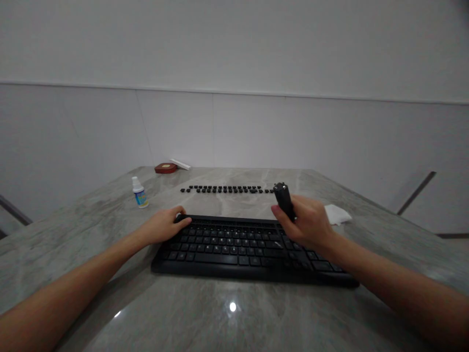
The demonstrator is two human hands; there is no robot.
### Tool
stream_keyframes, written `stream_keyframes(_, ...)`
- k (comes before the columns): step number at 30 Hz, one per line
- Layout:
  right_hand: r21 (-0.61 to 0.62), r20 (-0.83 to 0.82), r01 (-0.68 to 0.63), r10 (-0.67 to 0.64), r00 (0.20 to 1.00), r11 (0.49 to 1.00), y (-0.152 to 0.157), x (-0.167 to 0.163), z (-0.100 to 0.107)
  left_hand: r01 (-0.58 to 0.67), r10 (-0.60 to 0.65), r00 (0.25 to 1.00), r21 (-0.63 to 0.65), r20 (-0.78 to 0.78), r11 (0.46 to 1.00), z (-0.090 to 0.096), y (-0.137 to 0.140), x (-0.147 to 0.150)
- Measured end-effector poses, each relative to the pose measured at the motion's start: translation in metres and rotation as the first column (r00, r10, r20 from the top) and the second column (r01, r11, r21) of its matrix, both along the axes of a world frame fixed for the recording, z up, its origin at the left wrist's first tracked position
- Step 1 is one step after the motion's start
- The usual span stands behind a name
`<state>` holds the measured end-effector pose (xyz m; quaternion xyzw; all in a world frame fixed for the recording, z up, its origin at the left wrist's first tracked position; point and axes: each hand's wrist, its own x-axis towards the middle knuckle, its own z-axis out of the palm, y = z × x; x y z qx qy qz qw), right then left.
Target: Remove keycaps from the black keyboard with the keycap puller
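Observation:
A black keyboard [234, 250] lies on the marbled table in front of me. My left hand [167, 224] grips its far left corner, with the thumb on top and the fingers curled over the back edge. My right hand [311, 222] is wrapped around a short black rod-shaped tool [284, 201] above the keyboard's right part. Small prongs stick up from the tool's upper end, and its exact kind is unclear. The right hand and forearm cover some of the right-hand keys. Behind the keyboard, loose black keycaps [220, 189] lie in two rows.
A white spray bottle [139, 194] with a blue and yellow label stands at the left. A reddish-brown box [165, 168] and a white flat object [181, 164] lie near the far edge. White tissue [337, 214] rests beyond my right hand. A pale wall [234, 127] rises behind the table.

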<state>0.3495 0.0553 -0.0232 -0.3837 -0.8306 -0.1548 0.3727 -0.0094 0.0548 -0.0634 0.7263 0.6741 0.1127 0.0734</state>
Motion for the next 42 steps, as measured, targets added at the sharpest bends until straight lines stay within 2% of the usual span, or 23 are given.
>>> stream_keyframes(2,-0.177,-0.129,-0.118,0.096,0.987,0.977,-0.001,-0.032,0.005,0.005,-0.005,1.0,-0.006,0.015,1.0,0.002,0.0,-0.001)
stream_keyframes(4,-0.331,-0.285,-0.268,0.176,0.942,0.905,0.0,-0.067,0.009,0.01,-0.01,1.0,-0.003,0.025,1.0,0.003,0.0,-0.002)
stream_keyframes(7,-0.424,-0.53,-0.555,0.301,0.793,0.715,0.007,-0.116,0.005,0.023,-0.019,0.997,-0.056,0.075,0.998,0.005,-0.001,-0.003)
stream_keyframes(10,-0.478,-0.683,-0.722,0.305,0.664,0.501,0.014,-0.15,-0.012,0.055,-0.047,0.995,-0.079,0.089,0.995,0.009,-0.003,-0.008)
stream_keyframes(11,-0.489,-0.706,-0.745,0.295,0.643,0.453,0.015,-0.157,-0.02,0.059,-0.056,0.996,-0.047,0.069,0.997,0.011,-0.004,-0.01)
stream_keyframes(12,-0.5,-0.715,-0.752,0.286,0.638,0.43,0.016,-0.162,-0.027,0.066,-0.066,0.997,0.0,0.046,0.998,0.015,-0.005,-0.013)
stream_keyframes(13,-0.507,-0.71,-0.746,0.281,0.646,0.432,0.016,-0.165,-0.033,0.08,-0.082,0.996,0.047,0.033,0.996,0.019,-0.007,-0.016)
stream_keyframes(15,-0.502,-0.673,-0.718,0.303,0.674,0.482,0.015,-0.168,-0.042,0.148,-0.154,0.986,0.091,0.066,0.985,0.029,-0.011,-0.022)
stream_keyframes(18,-0.419,-0.619,-0.71,0.394,0.679,0.566,0.012,-0.165,-0.044,0.311,-0.306,0.931,0.003,0.198,0.95,0.039,-0.018,-0.024)
stream_keyframes(20,-0.363,-0.588,-0.716,0.449,0.672,0.596,0.01,-0.162,-0.043,0.403,-0.38,0.894,-0.057,0.238,0.913,0.04,-0.022,-0.021)
stream_keyframes(23,-0.331,-0.541,-0.704,0.485,0.687,0.628,0.007,-0.159,-0.041,0.512,-0.483,0.841,-0.075,0.243,0.856,0.036,-0.024,-0.016)
stream_keyframes(27,-0.321,-0.456,-0.675,0.516,0.725,0.664,0.004,-0.156,-0.04,0.534,-0.505,0.827,-0.065,0.246,0.843,0.032,-0.02,-0.02)
stream_keyframes(32,-0.309,-0.324,-0.683,0.602,0.73,0.662,0.004,-0.156,-0.041,0.532,-0.494,0.835,-0.13,0.243,0.837,0.031,-0.014,-0.034)
stream_keyframes(42,-0.34,-0.192,-0.696,0.677,0.71,0.633,0.002,-0.153,-0.041,0.559,-0.497,0.801,-0.119,0.334,0.821,0.03,-0.013,-0.042)
